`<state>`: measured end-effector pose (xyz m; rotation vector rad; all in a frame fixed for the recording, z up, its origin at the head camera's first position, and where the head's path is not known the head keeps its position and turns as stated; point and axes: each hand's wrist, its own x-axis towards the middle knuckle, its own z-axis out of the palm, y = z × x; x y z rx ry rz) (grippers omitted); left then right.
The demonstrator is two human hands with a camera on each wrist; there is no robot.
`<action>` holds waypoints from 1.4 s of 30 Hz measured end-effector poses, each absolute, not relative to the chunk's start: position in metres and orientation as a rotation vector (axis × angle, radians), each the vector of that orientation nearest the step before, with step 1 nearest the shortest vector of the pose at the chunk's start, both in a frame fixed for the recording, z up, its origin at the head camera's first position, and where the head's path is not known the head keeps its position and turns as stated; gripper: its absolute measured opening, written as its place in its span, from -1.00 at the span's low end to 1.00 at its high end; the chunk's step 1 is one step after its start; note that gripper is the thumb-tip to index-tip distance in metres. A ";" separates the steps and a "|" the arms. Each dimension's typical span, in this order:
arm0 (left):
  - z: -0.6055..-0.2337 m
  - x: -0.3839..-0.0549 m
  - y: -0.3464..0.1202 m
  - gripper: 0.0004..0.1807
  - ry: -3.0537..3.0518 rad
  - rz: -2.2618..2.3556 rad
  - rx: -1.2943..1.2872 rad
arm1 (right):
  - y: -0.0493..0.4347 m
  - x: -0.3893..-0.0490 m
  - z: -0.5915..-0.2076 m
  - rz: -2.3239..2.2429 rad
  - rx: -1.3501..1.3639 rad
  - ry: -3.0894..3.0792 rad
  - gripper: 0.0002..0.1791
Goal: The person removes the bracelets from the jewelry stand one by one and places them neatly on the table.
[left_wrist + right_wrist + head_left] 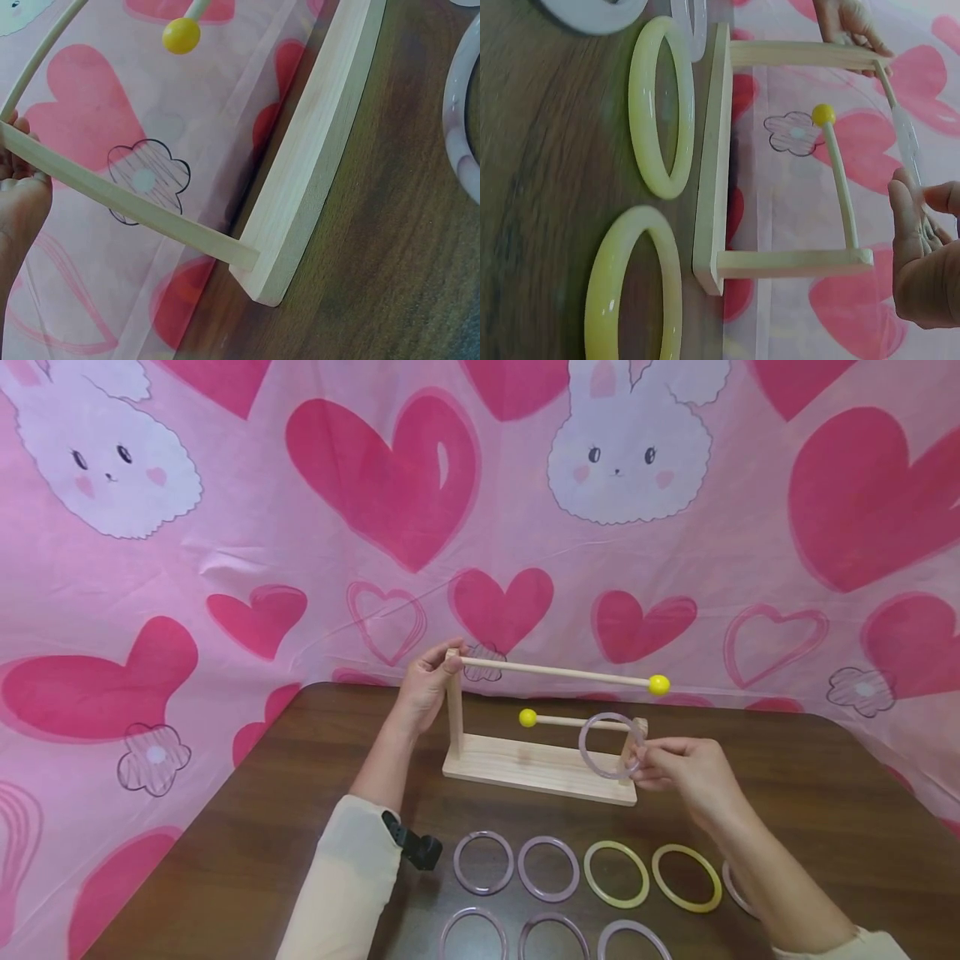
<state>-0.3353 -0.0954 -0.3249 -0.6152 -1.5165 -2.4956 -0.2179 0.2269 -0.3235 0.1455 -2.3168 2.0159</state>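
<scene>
A wooden stand (pixel 540 768) has a post at each end. Its long upper rod (pixel 555 672) and shorter lower rod (pixel 566 722) each end in a yellow ball. My left hand (pixel 424 692) holds the top of the tall left post, where the upper rod joins. Between thumb and fingers, my right hand (pixel 693 777) pinches a translucent purple ring (pixel 582 752) in front of the stand's right end. In the right wrist view this ring (pixel 906 139) appears nearly edge-on, apart from the lower rod (pixel 840 180).
Nearer me on the brown table (pixel 247 827), purple rings (pixel 549 897) and yellow rings (pixel 686 907) lie flat in two rows. My right forearm partly covers one purple ring. A pink curtain (pixel 525 543) with hearts and rabbits hangs behind the table.
</scene>
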 end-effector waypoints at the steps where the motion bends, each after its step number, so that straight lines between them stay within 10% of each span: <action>1: -0.325 -0.335 -0.095 -0.63 -1.511 -2.498 -0.621 | 0.229 -0.218 -0.324 2.016 0.147 -2.326 -0.74; 42: -0.325 -0.335 -0.096 -0.62 -1.500 -2.504 -0.620 | 0.286 -0.218 -0.340 1.870 0.371 -2.783 -0.73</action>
